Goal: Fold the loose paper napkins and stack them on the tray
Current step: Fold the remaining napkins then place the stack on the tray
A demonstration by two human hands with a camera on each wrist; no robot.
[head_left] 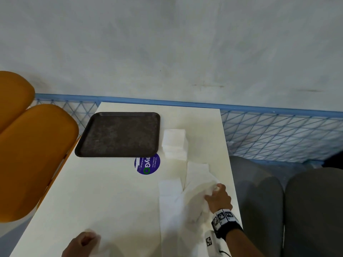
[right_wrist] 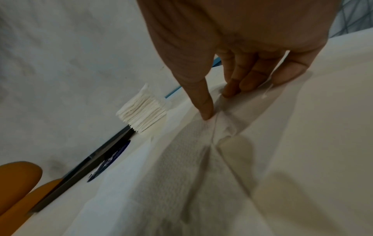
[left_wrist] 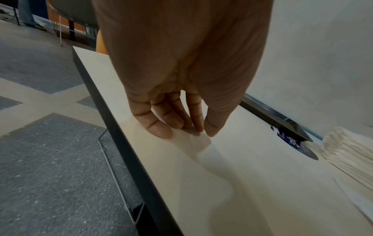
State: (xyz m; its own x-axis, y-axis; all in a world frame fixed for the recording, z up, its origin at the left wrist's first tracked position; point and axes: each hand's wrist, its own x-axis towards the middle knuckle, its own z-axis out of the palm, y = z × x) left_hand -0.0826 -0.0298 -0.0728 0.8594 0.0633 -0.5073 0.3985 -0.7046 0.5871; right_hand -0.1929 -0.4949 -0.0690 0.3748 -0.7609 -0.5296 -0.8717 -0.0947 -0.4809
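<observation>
A black tray [head_left: 118,134] lies at the table's far left with nothing on it. A stack of folded white napkins [head_left: 174,143] stands just right of it, also seen as the stack [right_wrist: 143,115] and the stack [left_wrist: 347,151]. Loose unfolded napkins [head_left: 185,201] sprawl along the right side. My right hand [head_left: 213,190] pinches a bunched napkin [right_wrist: 201,151], thumb and fingertips pressed into the paper by the right hand [right_wrist: 218,105]. My left hand [head_left: 91,238] is at the near edge; in the left wrist view the left hand [left_wrist: 199,132] pinches a pale, blurred napkin corner [left_wrist: 193,143] with thumb and fingers.
A round purple sticker [head_left: 147,164] sits on the cream table [head_left: 92,191] partly under the tray. Orange chairs [head_left: 33,154] stand left, grey chairs [head_left: 259,201] right. A blue mesh fence [head_left: 278,134] runs behind the table.
</observation>
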